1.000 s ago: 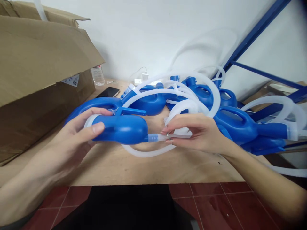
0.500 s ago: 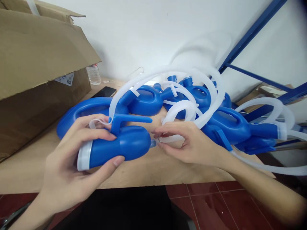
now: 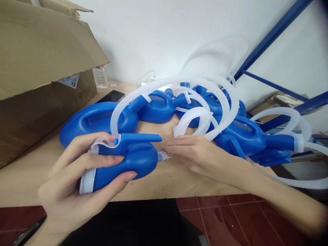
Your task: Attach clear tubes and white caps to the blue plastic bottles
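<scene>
My left hand is wrapped around a blue plastic bottle-shaped piece, held tilted above the table. The piece has a flat blue handle, a white collar at its wide end and a pale strap by the handle. From its narrow end sticks a clear nozzle, with a thin metal wire clip around or beside its tip. My right hand pinches at that clip, its fingertips partly hidden. Behind both hands, a white ribbed hose lies coiled.
Several blue jugs with handles, such as a large one and another, stand along the wooden table. A cardboard box is at left, near a water bottle and a dark phone. Blue shelf posts rise at right.
The blue piece has tipped and dropped slightly in my left hand. My right fingers have closed further, and the clip now sits against the nozzle's tip, where a gap showed before.
</scene>
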`<state>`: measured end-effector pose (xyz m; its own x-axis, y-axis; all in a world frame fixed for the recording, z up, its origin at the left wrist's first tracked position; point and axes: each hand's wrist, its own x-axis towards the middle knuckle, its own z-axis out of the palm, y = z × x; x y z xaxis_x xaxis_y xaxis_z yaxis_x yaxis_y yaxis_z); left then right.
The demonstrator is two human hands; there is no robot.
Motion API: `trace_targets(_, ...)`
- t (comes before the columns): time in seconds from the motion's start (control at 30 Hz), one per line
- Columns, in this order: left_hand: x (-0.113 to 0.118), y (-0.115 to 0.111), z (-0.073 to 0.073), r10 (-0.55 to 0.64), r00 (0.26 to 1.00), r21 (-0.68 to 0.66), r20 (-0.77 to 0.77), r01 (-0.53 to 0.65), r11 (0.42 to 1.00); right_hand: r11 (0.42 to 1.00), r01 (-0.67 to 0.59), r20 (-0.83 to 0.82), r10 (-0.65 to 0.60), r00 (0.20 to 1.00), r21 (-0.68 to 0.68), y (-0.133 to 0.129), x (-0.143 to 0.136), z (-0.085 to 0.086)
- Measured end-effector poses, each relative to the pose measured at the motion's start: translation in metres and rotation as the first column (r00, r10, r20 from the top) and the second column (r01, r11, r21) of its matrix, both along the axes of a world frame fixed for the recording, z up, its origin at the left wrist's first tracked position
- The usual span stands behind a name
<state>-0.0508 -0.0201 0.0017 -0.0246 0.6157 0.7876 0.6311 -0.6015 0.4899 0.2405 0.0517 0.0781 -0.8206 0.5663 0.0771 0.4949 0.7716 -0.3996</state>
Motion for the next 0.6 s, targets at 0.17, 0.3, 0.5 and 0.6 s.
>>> trace_targets(0.17, 0.001, -0.003, 0.003, 0.041, 0.999, 0.042, -0.002, -0.041, 0.998, 0.986, 0.031, -0.15, -0.057, 0.987, -0.165, 0.005, -0.007, 0.001)
trace_targets(0.3, 0.004, -0.01, 0.011, 0.078, 0.997, -0.041, 0.003, -0.078, 0.996, 0.971, 0.072, -0.221, -0.123, 0.968, -0.226, 0.008, -0.008, -0.006)
trace_targets(0.5, 0.004, -0.008, 0.007, 0.087, 0.995, 0.048, -0.045, -0.085, 0.995, 0.993, 0.03, -0.327, -0.067, 0.943, -0.117, 0.006, -0.016, -0.014)
trace_targets(0.6, 0.001, -0.012, -0.002, 0.081, 0.993, 0.084, -0.089, -0.074, 0.994, 0.999, -0.013, -0.341, -0.001, 0.94, -0.037, 0.006, -0.019, -0.016)
